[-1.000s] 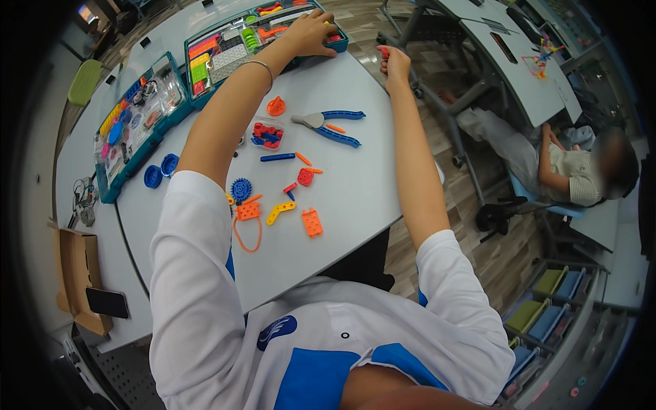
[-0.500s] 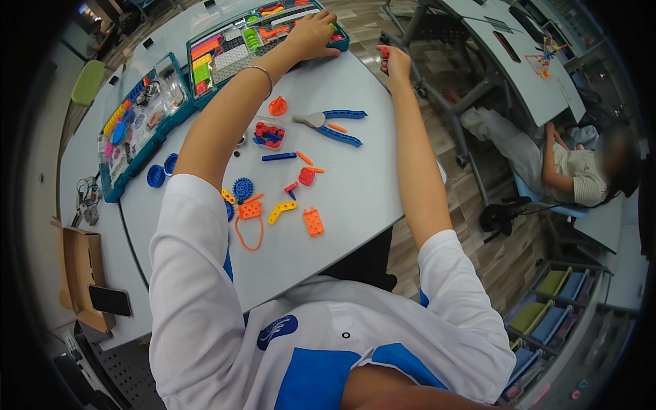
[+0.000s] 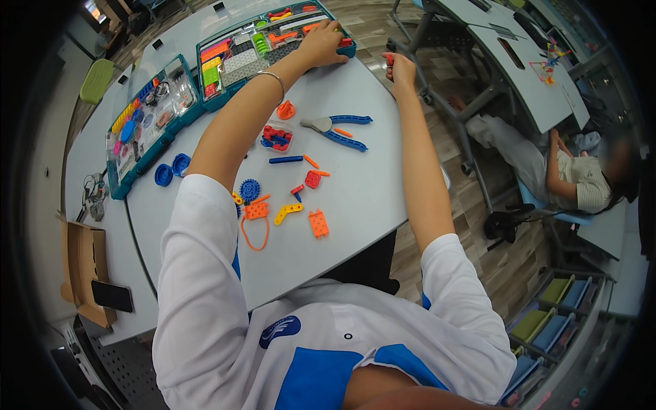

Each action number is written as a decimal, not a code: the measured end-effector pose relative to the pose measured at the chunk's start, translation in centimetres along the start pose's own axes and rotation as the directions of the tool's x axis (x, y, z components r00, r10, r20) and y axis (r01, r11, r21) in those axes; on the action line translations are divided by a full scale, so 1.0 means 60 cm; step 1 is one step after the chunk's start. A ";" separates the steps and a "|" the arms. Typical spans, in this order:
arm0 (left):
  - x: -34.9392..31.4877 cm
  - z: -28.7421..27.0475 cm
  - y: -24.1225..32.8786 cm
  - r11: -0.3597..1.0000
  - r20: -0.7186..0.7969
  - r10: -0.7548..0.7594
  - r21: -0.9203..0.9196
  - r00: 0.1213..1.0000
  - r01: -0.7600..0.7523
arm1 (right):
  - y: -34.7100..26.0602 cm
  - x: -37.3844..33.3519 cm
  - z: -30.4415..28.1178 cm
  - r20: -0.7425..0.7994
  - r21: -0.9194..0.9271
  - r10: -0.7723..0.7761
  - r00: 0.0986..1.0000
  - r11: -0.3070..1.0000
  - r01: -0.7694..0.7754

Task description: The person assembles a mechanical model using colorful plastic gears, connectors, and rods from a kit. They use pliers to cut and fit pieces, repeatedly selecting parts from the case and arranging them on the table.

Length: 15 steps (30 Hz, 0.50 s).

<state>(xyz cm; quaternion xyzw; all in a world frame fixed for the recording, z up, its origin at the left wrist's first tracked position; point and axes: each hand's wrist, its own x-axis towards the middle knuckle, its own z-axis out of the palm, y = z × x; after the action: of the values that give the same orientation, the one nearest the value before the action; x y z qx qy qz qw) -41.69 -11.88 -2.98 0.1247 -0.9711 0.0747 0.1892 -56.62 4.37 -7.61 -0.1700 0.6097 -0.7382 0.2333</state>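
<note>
Item 1: my left hand (image 3: 321, 46) reaches into far parts tray (image 3: 273, 48), fingers curled over its right-end compartments; whether it grips anything, cannot tell.
Item 2: my right hand (image 3: 400, 68), just right of tray at surface (image 3: 383, 184) edge, pinches small red piece (image 3: 389, 59).
Item 3: blue pliers (image 3: 338, 130), loose orange and blue pieces, nearer than tray.
Advice: steady tray, lift one piece cleanly, avoid spilling neighbours.
Hidden: compartment under left fingers; red piece's shape too small.
</note>
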 end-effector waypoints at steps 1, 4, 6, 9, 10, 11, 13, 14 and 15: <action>0.001 -0.004 0.003 1.000 0.014 -0.017 -0.026 1.000 0.017 | 0.002 0.000 -0.003 -0.004 -0.003 -0.004 1.000 1.000 0.004; 0.009 -0.015 0.008 0.996 0.031 -0.045 -0.082 0.998 0.048 | 0.003 0.002 -0.009 -0.005 0.002 -0.012 1.000 1.000 0.012; 0.014 -0.017 0.007 0.995 0.004 -0.040 -0.093 0.999 0.040 | 0.002 0.000 -0.012 -0.006 0.001 -0.010 1.000 1.000 0.010; 0.023 -0.008 -0.009 0.975 0.053 -0.117 -0.183 0.992 0.125 | 0.000 -0.005 -0.005 0.000 0.004 -0.013 1.000 1.000 0.013; 0.024 -0.003 -0.016 0.974 0.046 -0.113 -0.193 0.993 0.120 | 0.000 -0.006 -0.003 0.003 0.004 -0.016 1.000 1.000 0.016; 0.021 0.002 -0.023 0.973 0.039 -0.110 -0.202 0.993 0.115 | 0.000 -0.007 -0.001 0.006 0.008 -0.011 1.000 1.000 0.011; 0.020 0.007 -0.027 0.968 0.031 -0.111 -0.222 0.993 0.115 | 0.001 -0.004 -0.001 0.007 0.012 -0.002 1.000 1.000 0.001; 0.020 0.008 -0.024 0.965 0.031 -0.115 -0.233 0.993 0.119 | 0.002 -0.002 -0.004 0.010 0.000 0.005 1.000 1.000 -0.005; 0.019 0.008 -0.021 0.962 0.030 -0.120 -0.243 0.992 0.124 | 0.004 0.001 -0.008 0.014 -0.012 0.012 1.000 1.000 -0.012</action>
<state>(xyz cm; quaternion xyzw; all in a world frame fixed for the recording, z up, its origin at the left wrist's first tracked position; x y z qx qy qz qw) -42.54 -13.42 -2.88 0.1604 -0.9648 -0.0584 0.2000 -56.90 4.71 -7.92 -0.1730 0.6135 -0.7318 0.2410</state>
